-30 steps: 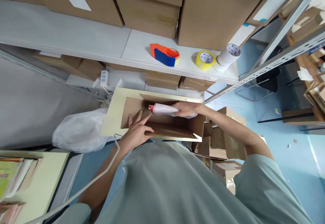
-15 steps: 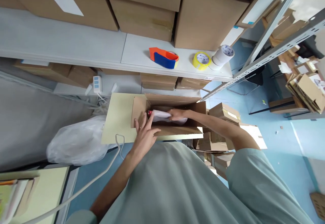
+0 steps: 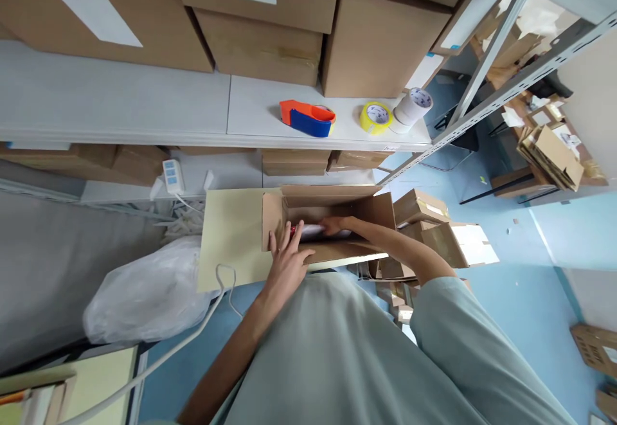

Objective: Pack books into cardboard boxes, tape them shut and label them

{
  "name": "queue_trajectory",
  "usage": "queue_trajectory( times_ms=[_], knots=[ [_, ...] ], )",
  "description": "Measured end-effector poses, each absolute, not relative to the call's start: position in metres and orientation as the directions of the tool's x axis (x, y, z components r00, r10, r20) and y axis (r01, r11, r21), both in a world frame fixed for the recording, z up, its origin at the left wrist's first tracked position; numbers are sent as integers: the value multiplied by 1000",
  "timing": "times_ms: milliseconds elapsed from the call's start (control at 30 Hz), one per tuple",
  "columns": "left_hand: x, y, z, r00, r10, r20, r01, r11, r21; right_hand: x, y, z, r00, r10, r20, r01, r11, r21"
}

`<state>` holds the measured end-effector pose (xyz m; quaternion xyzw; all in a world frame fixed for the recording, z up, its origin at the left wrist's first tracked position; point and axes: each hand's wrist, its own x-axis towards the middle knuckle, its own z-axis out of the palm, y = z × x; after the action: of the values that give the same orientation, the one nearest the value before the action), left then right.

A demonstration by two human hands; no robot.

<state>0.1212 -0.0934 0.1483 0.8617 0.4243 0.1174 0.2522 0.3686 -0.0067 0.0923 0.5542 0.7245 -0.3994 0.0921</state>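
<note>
An open cardboard box point(image 3: 332, 254) stands on a pale yellow board point(image 3: 234, 229) in front of me. Inside it, along the near wall, lies a long white-wrapped item point(image 3: 313, 232) with a red end; much of it is out of sight. My right hand point(image 3: 333, 224) reaches into the box from the right with its fingers closed on the item. Over the box's near left corner rests my left hand point(image 3: 288, 254), fingers spread, the fingertips close to the red end.
On the shelf beyond are an orange-and-blue tape dispenser point(image 3: 307, 118), a yellow tape roll point(image 3: 376, 117) and white rolls point(image 3: 412, 107). A power strip point(image 3: 172, 176) sits left, above a plastic bag point(image 3: 149, 290). A white cable point(image 3: 193, 335) crosses the lower left. Boxes point(image 3: 457, 245) stand at right.
The white-wrapped item has moved from the middle of the box towards its near wall, with my right hand on it. My left hand stays at the box's left corner. The view has shifted slightly.
</note>
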Motion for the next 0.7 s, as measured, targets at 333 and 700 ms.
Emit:
queue_trajectory(
  times_ms=[333,700],
  knots=[
    [117,-92,169,648,752,119,613,-608,505,408,-53,168,-221,925,-308,921,95,-378],
    [83,-76,142,256,963,83,680,-241,693,483,-164,153,454,883,-117,460,-345,-818]
  ],
)
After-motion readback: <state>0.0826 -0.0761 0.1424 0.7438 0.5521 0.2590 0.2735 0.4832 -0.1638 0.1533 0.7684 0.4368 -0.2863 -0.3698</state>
